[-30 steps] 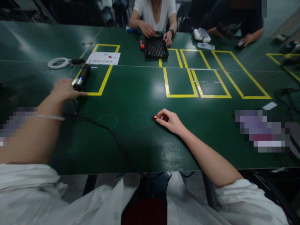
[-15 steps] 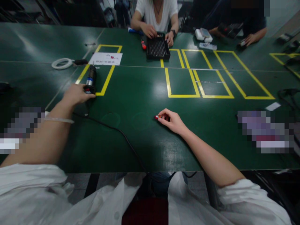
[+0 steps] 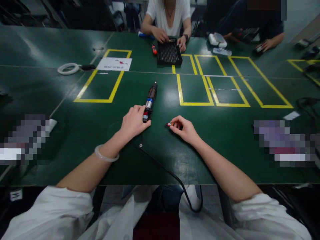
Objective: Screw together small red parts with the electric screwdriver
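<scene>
My left hand is closed around the rear end of an electric screwdriver, whose thin bit points away from me. A black cable runs from its back end toward the table's near edge. To the right, my right hand pinches a small red part with a pale patch between thumb and fingertips, low over the table. The part's kind is too small to tell, and its far end is hidden by the fingers.
Yellow tape outlines mark the green table. A paper sheet and a white ring-shaped coil lie at left. Across the table a person in white has both hands at a black tray, beside a red screwdriver.
My left hand has carried the electric screwdriver rightward, out of the left taped outline to the middle. Its cable has shifted along. My right hand stays nearly in place.
</scene>
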`<state>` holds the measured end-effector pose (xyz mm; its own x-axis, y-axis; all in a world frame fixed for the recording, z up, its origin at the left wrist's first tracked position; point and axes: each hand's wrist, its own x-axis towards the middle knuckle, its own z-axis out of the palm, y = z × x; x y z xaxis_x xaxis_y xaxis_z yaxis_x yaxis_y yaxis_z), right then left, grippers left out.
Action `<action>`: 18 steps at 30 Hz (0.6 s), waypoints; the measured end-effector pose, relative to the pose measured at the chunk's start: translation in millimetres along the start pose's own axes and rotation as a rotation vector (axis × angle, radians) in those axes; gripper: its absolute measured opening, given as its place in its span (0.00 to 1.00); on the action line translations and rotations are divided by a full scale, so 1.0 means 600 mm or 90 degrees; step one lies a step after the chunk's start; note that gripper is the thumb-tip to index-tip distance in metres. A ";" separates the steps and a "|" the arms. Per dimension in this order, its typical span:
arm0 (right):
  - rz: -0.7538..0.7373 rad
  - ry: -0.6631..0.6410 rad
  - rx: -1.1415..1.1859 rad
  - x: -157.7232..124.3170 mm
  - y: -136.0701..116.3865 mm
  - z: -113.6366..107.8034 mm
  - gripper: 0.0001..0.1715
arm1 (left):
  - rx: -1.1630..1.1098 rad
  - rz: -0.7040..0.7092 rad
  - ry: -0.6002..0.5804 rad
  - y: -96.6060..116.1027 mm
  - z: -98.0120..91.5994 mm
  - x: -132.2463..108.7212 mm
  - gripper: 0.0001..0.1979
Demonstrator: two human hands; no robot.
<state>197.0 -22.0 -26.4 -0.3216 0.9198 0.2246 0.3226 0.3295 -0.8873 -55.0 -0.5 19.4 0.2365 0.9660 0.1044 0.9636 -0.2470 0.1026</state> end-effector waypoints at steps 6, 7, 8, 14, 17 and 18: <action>-0.011 0.031 -0.041 0.000 0.003 -0.003 0.06 | -0.061 0.084 -0.026 0.090 0.006 -0.030 0.30; -0.015 0.024 -0.050 -0.001 0.003 -0.003 0.05 | -0.070 0.089 -0.028 0.098 0.008 -0.034 0.30; -0.022 0.016 -0.061 -0.001 0.003 -0.003 0.05 | -0.077 0.094 -0.028 0.104 0.009 -0.036 0.30; -0.062 0.003 -0.120 -0.003 0.001 -0.001 0.07 | -0.071 0.106 -0.029 0.113 0.013 -0.042 0.30; -0.072 -0.020 -0.107 -0.003 0.001 -0.001 0.11 | -0.068 0.112 -0.020 0.112 0.015 -0.042 0.30; -0.080 -0.027 -0.116 -0.004 0.000 -0.001 0.09 | -0.068 0.114 -0.014 0.111 0.016 -0.042 0.30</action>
<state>198.6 -23.8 -26.9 -0.4050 0.8609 0.3078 0.4327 0.4771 -0.7650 4.4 -40.5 14.3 0.4061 0.9074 0.1083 0.8876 -0.4198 0.1893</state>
